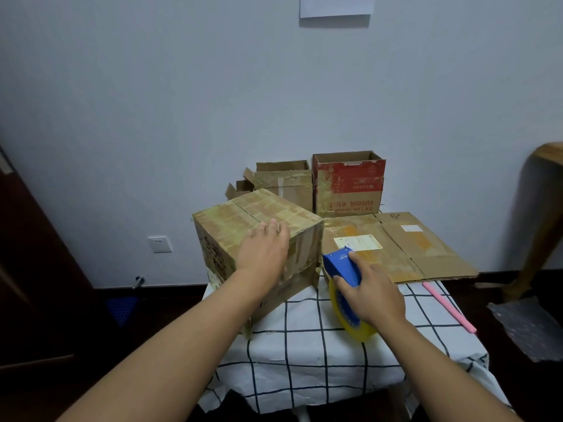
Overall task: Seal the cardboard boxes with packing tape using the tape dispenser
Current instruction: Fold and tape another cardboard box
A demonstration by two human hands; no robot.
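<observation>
Red print on the open red-and-brown box (348,184) is unreadable. Left hand (264,251) lies flat on the taped cardboard box (243,239); right hand (370,292) grips the blue tape dispenser (339,264) on the desk (304,345).

Pink stick (449,306) on checked tablecloth (307,351); wall socket (159,244) beyond.

Dim, flat, bluish light; soft focus, wide-angle bending at edges

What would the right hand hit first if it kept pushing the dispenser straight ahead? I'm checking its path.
Probably the flattened cardboard: the right hand aims the tape dispenser at it, though depth is unclear.
</observation>
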